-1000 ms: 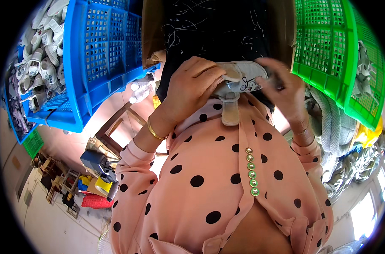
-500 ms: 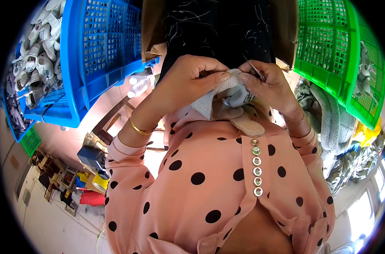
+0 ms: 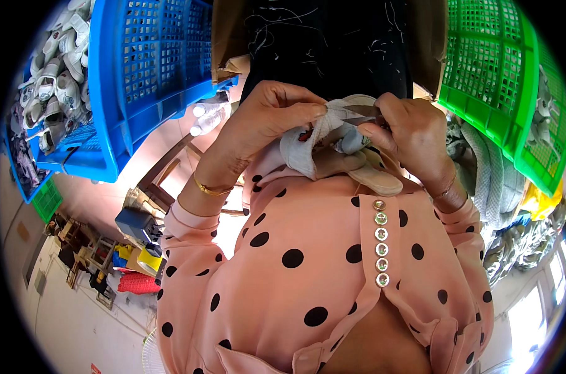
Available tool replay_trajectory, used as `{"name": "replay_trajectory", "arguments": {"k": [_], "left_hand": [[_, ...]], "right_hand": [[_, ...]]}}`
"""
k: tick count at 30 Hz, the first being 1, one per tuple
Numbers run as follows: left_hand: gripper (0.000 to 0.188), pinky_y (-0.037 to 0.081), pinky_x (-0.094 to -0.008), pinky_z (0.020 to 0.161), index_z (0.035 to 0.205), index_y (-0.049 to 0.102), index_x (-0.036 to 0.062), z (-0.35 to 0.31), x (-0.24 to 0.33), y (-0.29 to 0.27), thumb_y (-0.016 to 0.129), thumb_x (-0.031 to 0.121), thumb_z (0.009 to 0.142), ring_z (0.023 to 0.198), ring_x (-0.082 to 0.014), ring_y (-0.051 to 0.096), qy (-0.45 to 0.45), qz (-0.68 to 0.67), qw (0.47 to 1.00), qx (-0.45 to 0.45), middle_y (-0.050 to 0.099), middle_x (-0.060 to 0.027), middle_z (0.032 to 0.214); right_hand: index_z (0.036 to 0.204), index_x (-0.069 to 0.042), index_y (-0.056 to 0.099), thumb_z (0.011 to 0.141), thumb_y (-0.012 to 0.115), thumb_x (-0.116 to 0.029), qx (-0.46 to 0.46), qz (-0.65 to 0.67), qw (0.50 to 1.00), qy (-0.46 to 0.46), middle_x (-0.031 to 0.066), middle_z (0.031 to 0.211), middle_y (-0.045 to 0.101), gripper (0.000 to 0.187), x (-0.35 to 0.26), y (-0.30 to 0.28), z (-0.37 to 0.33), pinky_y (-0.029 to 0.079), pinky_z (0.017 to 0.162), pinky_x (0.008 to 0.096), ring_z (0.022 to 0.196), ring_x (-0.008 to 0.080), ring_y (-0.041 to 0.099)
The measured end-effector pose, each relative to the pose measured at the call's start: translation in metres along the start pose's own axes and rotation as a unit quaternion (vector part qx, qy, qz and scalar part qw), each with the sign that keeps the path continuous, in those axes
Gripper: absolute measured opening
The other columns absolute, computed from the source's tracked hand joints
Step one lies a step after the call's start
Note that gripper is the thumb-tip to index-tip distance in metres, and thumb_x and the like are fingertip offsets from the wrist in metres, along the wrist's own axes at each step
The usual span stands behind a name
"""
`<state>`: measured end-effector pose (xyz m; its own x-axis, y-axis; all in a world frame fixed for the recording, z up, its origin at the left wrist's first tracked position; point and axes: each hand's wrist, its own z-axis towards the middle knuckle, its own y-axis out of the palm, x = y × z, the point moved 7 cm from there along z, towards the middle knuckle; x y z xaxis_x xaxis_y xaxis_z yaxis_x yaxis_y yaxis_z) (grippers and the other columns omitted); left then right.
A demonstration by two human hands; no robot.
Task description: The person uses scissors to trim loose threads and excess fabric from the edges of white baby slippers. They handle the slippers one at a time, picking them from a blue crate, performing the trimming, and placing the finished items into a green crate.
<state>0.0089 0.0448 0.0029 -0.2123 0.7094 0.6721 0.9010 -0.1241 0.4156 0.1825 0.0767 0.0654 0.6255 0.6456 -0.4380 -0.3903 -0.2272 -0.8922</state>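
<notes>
In front of my lap, my left hand (image 3: 276,121) pinches the edge of a small pale grey-white fabric shoe upper (image 3: 298,153) between thumb and fingers. A reddish patch shows on it, and its beige insides and flaps spread against my polka-dot blouse. My right hand (image 3: 413,128) is closed round a thin pointed metal tool (image 3: 362,119), its handle mostly hidden in the fist. The tool's narrow end lies along the upper near my left fingertips; I cannot tell whether it touches the fabric.
A blue plastic basket (image 3: 155,68) stands at the left, beside heaped white shoe uppers (image 3: 55,81). Opposite is a green basket (image 3: 491,68), with grey fabric pieces (image 3: 488,165) beneath it. Loose threads cling to my dark trousers (image 3: 332,43). Clear bottles (image 3: 209,115) stand near the blue basket.
My right hand has turned over and drawn slightly right, away from my left. The metal tool now points across the upper, having pointed up and away before. The upper is spread wider.
</notes>
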Motion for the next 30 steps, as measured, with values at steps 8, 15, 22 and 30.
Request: {"name": "replay_trajectory", "arguments": {"k": [8,15,22,30], "left_hand": [[0.021,0.051,-0.0197,0.070,0.100,0.073,-0.0014,-0.002,0.000,0.002,0.071,0.013,0.085,0.073,-0.0071,0.061,-0.003,-0.002,1.000,0.002,0.069,-0.0053,0.083],[0.020,0.051,-0.0197,0.070,0.100,0.073,-0.0012,-0.003,0.001,0.002,0.071,0.013,0.085,0.073,-0.0068,0.061,0.003,-0.001,1.000,-0.003,0.069,-0.0050,0.083],[0.020,0.051,-0.0203,0.072,0.101,0.072,-0.0015,-0.004,0.003,0.004,0.069,0.013,0.087,0.075,-0.0077,0.064,0.018,0.003,1.000,0.004,0.070,-0.0058,0.085],[0.019,0.051,-0.0200,0.071,0.101,0.072,-0.0011,-0.004,0.001,0.005,0.070,0.012,0.087,0.076,-0.0075,0.063,0.021,-0.023,0.999,-0.007,0.070,-0.0049,0.084]], "right_hand": [[0.074,-0.011,0.053,0.081,0.070,-0.043,-0.009,-0.043,0.999,-0.024,0.0014,0.055,0.048,0.038,-0.006,0.000,0.008,0.041,0.045,0.0325,0.050,0.0192,0.053],[0.074,-0.011,0.053,0.081,0.070,-0.043,-0.012,-0.037,0.999,-0.017,0.0014,0.056,0.050,0.037,-0.004,0.001,0.007,0.042,0.046,0.0322,0.050,0.0189,0.055],[0.075,-0.011,0.054,0.082,0.069,-0.044,-0.011,-0.028,1.000,0.003,0.0021,0.055,0.051,0.037,-0.003,0.007,0.006,0.042,0.044,0.0332,0.050,0.0202,0.056],[0.076,-0.011,0.054,0.084,0.067,-0.045,-0.017,-0.040,0.999,0.004,0.0021,0.056,0.051,0.037,-0.008,0.006,0.007,0.043,0.045,0.0331,0.050,0.0204,0.056]]}}
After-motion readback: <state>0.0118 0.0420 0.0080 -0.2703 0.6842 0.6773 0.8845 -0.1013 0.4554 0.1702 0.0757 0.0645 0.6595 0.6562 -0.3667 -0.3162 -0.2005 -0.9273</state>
